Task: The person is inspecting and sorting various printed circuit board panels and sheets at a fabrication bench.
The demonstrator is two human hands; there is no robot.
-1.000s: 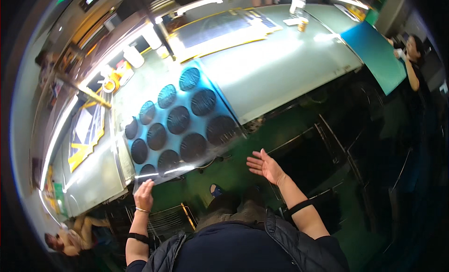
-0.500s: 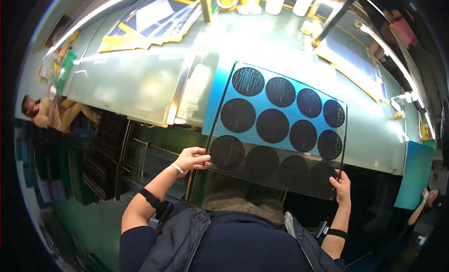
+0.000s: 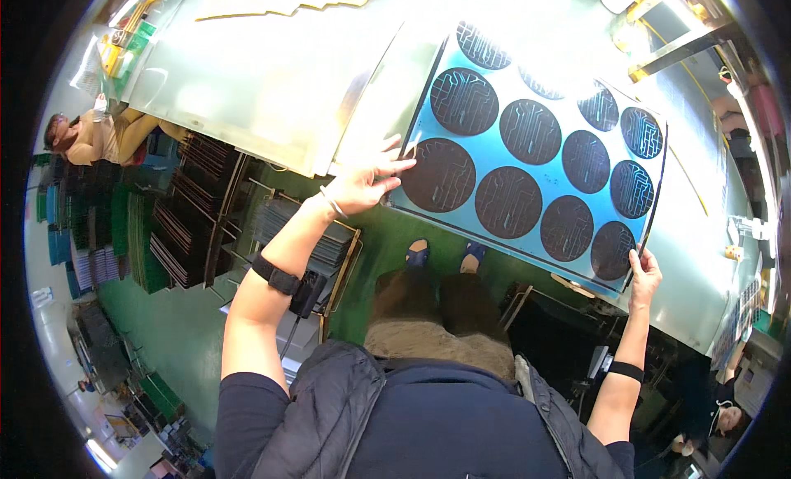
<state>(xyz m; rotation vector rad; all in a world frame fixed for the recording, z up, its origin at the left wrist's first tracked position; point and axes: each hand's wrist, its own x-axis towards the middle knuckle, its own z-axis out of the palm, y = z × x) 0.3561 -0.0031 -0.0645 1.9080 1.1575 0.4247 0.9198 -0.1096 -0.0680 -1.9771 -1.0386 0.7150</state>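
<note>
A: What had just changed under your hands? Half a second earlier, the near row of the clear disc-patterned film (image 3: pixel 533 158) hung dark, past the blue panel (image 3: pixel 486 158).

B: Now blue showed behind that row too, just beyond and between your two hands, so you had probably brought film and panel much closer to overlapping. Glare hid the far edge, so nobody could tell whether it was lined up.

A: And your grip?

B: Your right hand (image 3: pixel 646 275) pinched the film near its right corner, thumb along the edge. Your left hand (image 3: pixel 362 181) had its fingers spread at the opposite side, fingertips by the edge; whether they gripped or only steadied it, I couldn't tell.

A: What else lay around you?

B: The pale table (image 3: pixel 247 92) ran beyond and left of your left hand, with a rack of stacked boards (image 3: pixel 198 207) lower to its left. One co-worker (image 3: pixel 82 141) sat farther left; another (image 3: pixel 729 417) was below and right of your right hand.

A: Anything in your way?

B: The angled bar (image 3: pixel 684 52) beyond your right hand, perhaps, if you lifted the film that way.
</note>
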